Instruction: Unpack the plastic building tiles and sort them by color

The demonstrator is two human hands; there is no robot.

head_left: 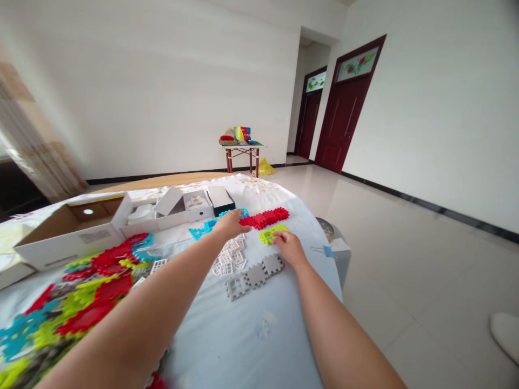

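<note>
My right hand (288, 246) is closed, its fingertips pinching the near edge of a lime-green interlocking plastic panel (268, 234) on the cloth. My left hand (231, 225) reaches over blue interlocking panels (204, 229), its thumb apart from the fingers and pointing toward a row of red interlocking panels (265, 218). I see nothing held in it, though the palm side is hidden. White lattice window pieces (230, 257) lie in a heap below the left wrist. Nearer to me is a row of grey interlocking panels (256, 275), one with a window opening.
A large pile of mixed red, green, blue and grey pieces (93, 302) spreads along the left, partly behind my left forearm. Behind it stand an open white cardboard box (68, 237) and smaller white boxes (198, 204). A clip (327, 251) holds the tablecloth at the right edge.
</note>
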